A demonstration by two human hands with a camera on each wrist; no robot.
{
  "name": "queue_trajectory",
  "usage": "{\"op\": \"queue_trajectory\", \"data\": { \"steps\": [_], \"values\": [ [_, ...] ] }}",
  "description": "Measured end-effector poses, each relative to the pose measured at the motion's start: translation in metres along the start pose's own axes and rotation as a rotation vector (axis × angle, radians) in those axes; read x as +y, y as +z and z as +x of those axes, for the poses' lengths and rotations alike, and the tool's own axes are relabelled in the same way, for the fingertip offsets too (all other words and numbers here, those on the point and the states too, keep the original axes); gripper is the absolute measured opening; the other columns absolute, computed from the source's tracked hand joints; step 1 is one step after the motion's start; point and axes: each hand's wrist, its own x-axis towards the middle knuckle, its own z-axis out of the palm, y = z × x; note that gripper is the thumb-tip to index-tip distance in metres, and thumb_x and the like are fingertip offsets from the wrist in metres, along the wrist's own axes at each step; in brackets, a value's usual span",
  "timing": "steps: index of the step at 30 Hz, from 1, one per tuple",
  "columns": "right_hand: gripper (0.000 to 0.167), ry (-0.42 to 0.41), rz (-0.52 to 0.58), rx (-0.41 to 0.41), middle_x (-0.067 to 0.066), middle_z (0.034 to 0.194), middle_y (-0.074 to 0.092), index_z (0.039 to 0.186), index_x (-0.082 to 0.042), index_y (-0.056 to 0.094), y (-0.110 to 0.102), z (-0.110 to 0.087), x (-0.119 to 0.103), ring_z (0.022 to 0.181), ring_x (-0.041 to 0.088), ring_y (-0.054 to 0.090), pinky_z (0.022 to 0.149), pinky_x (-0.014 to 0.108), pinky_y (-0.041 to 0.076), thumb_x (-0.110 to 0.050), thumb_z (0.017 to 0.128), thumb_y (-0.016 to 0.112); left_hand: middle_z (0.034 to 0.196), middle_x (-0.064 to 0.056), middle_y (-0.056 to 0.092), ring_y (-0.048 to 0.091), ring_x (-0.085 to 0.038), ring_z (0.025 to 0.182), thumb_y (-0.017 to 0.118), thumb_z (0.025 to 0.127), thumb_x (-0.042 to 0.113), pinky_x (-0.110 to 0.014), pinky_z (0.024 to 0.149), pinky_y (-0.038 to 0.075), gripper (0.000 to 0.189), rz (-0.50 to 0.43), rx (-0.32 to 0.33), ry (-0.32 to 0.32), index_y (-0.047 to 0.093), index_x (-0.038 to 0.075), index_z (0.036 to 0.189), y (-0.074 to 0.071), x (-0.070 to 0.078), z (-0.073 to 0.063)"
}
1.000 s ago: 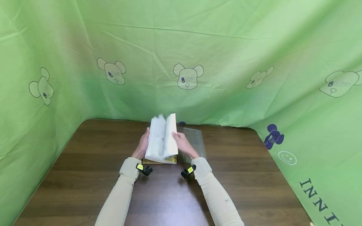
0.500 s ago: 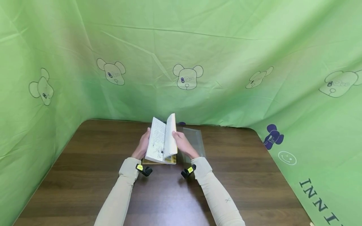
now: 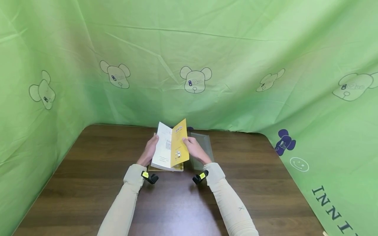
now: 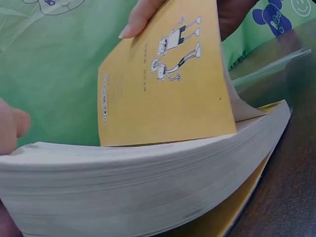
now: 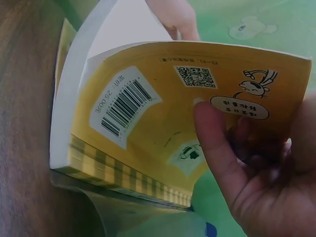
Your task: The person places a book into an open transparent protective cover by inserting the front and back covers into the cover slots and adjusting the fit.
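Note:
A thick paperback book (image 3: 161, 147) lies open over the table, near its last pages. Its left part is a white page block, seen edge-on (image 4: 118, 192) in the left wrist view. On the right stands the raised yellow back cover (image 3: 179, 144), with cartoon figures inside and a barcode and QR code outside in the right wrist view. My left hand (image 3: 149, 150) holds the page block at its left side, thumb on top. My right hand (image 3: 195, 150) pinches the cover's outer edge, with a finger (image 5: 217, 148) against the outer face.
A transparent plastic sheet (image 3: 204, 144) lies on the brown wooden table (image 3: 251, 183), right of and partly under the book. A green curtain (image 3: 230, 108) printed with bear heads hangs behind the table and along both sides.
Blurred pages have flipped over to the left, then text pages came into view. Now the yellow inner cover shows. My right hand has shifted slightly right; my left hand has hardly moved.

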Motion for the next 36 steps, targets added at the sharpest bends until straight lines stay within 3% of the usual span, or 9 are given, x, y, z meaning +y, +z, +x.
{"op": "queue_trajectory", "data": {
  "steps": [6, 10, 15, 25, 31, 36],
  "values": [
    [0.046, -0.007, 0.021, -0.016, 0.028, 0.113, 0.072, 0.141, 0.007, 0.051, -0.006, -0.003, 0.003, 0.084, 0.024, 0.076, 0.070, 0.028, 0.061, -0.022, 0.112, 0.032, 0.158, -0.031, 0.033, 0.043, -0.042, 0.142, 0.043, 0.107, 0.006, -0.048, 0.116, 0.041, 0.056, 0.100, 0.069, 0.107, 0.022, -0.008, 0.157, -0.001, -0.001, 0.002],
    [0.043, -0.011, 0.017, -0.018, 0.028, 0.113, 0.072, 0.140, 0.007, 0.052, -0.009, -0.006, 0.004, 0.083, 0.022, 0.076, 0.068, 0.027, 0.061, -0.020, 0.111, 0.034, 0.157, -0.033, 0.033, 0.041, -0.042, 0.143, 0.048, 0.103, -0.001, -0.046, 0.113, 0.043, 0.054, 0.167, 0.129, 0.175, 0.030, -0.012, 0.153, -0.001, -0.003, 0.003],
    [0.041, -0.034, 0.001, -0.014, 0.028, 0.111, 0.072, 0.136, 0.008, 0.055, -0.012, -0.008, 0.007, 0.081, 0.021, 0.077, 0.067, 0.027, 0.061, -0.018, 0.111, 0.036, 0.153, -0.032, 0.040, 0.050, -0.042, 0.136, 0.055, 0.100, -0.002, -0.044, 0.108, 0.048, 0.052, 0.295, 0.206, 0.220, 0.039, -0.013, 0.148, 0.001, -0.002, 0.002],
    [0.040, -0.037, -0.010, -0.011, 0.026, 0.111, 0.073, 0.137, 0.008, 0.055, -0.018, -0.012, 0.015, 0.080, 0.019, 0.076, 0.066, 0.028, 0.062, -0.017, 0.111, 0.038, 0.136, -0.028, 0.060, 0.066, -0.037, 0.119, 0.068, 0.093, -0.002, -0.044, 0.098, 0.056, 0.049, 0.477, 0.343, 0.211, 0.054, -0.008, 0.140, 0.005, 0.007, -0.006],
    [0.040, -0.031, -0.013, -0.004, 0.026, 0.110, 0.072, 0.139, 0.008, 0.053, -0.021, -0.014, 0.020, 0.080, 0.018, 0.075, 0.069, 0.031, 0.063, -0.018, 0.111, 0.041, 0.128, -0.029, 0.065, 0.068, -0.037, 0.115, 0.071, 0.091, -0.003, -0.044, 0.096, 0.057, 0.050, 0.524, 0.359, 0.201, 0.055, -0.009, 0.138, 0.005, 0.006, -0.006],
    [0.041, -0.023, 0.012, -0.007, 0.027, 0.110, 0.072, 0.138, 0.009, 0.052, -0.022, -0.016, 0.022, 0.083, 0.019, 0.076, 0.072, 0.034, 0.064, -0.019, 0.111, 0.042, 0.131, -0.031, 0.062, 0.064, -0.040, 0.121, 0.071, 0.092, -0.002, -0.047, 0.101, 0.054, 0.050, 0.573, 0.349, 0.191, 0.055, -0.011, 0.138, 0.005, 0.007, -0.008]
  ]
}}
